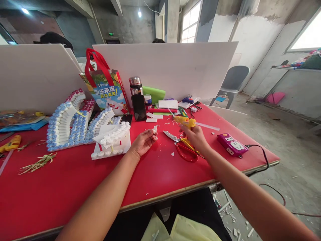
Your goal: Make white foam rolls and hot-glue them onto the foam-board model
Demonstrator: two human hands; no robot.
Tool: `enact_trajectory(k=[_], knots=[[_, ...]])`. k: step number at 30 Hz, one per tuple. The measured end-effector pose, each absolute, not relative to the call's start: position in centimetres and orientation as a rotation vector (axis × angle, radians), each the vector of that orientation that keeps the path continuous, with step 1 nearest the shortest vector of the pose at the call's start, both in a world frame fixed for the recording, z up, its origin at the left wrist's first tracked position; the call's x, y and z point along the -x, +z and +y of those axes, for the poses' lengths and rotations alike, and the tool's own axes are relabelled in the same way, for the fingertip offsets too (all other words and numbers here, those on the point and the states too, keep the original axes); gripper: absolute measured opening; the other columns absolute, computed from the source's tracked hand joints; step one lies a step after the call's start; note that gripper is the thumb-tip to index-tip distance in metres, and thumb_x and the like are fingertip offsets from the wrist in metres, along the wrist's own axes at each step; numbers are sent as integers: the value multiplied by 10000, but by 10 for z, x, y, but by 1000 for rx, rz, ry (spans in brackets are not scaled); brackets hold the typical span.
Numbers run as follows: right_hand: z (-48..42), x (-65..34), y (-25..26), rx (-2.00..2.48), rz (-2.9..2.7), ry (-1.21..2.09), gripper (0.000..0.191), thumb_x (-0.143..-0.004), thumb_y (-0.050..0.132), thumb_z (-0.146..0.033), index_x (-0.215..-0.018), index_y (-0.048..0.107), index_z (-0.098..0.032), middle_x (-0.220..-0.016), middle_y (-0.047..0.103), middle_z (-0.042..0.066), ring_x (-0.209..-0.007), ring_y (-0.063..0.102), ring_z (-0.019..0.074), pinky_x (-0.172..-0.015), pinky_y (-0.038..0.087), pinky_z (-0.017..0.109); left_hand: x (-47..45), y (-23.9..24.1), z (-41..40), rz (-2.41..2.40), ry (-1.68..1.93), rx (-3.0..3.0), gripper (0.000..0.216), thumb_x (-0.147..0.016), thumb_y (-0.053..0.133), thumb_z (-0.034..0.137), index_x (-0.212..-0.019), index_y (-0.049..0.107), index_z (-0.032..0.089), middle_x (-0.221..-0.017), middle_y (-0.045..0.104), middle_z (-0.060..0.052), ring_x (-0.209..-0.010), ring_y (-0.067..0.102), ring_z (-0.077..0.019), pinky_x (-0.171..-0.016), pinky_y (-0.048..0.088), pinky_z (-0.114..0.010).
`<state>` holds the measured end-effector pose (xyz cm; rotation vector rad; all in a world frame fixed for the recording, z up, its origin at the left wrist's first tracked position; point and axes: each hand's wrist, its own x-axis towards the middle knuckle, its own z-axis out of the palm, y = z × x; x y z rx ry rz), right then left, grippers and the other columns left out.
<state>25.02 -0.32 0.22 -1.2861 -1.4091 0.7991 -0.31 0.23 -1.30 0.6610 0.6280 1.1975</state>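
Note:
My left hand (144, 142) pinches a small white piece (155, 128) above the red table; its exact kind is too small to make out. To the right, my right hand (195, 134) is wrapped round a yellow hot glue gun (181, 119), with a clear glue stick (207, 126) sticking out of its back. Red-handled scissors (187, 153) lie under and beside my right hand, blades pointing left. Close to my left hand stands a white model (112, 139) with rows of small white rolls and a few red posts.
Blue-and-white stepped models (66, 124) stand at the left, near a colourful gift bag (107, 90) and a steel thermos (135, 85). A purple packet (232, 145) with a black cable lies right. White boards (163, 67) rise behind. Another glue gun (11, 143) lies far left.

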Motion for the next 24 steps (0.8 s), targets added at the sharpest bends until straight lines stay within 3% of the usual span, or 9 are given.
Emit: enact_trajectory(k=[7, 12, 17, 24], knots=[[25, -307, -16, 1718, -1427, 467, 505, -818, 524, -643, -744, 649, -159, -619, 626, 36, -539, 519, 159, -494, 363, 264, 0, -13, 1, 600, 1188, -720, 195, -688, 858, 190, -811, 737, 100, -765, 680, -69, -606, 573, -77, -612, 525, -199], [24, -315, -28, 1852, -1452, 379, 497, -820, 514, -637, -659, 603, -175, -529, 580, 35, -517, 529, 182, -497, 341, 277, -4, -11, -3, 606, 1207, -747, 195, -688, 860, 208, -795, 731, 109, -748, 676, -59, -602, 563, -70, -610, 512, -190], [30, -313, -24, 1946, -1537, 298, 503, -830, 505, -650, -630, 552, -190, -563, 590, 67, -537, 539, 198, -512, 313, 292, -7, -7, -5, 631, 1236, -768, 222, -663, 873, 206, -800, 719, 122, -742, 681, -44, -612, 580, -72, -610, 506, -187], [13, -312, -15, 2030, -1677, 216, 424, -820, 570, -549, -951, 638, -152, -886, 698, 140, -795, 647, 279, -630, 428, 329, -11, -8, -7, 651, 1285, -834, 257, -646, 879, 210, -834, 721, 134, -741, 688, -19, -616, 599, -81, -649, 507, -222]])
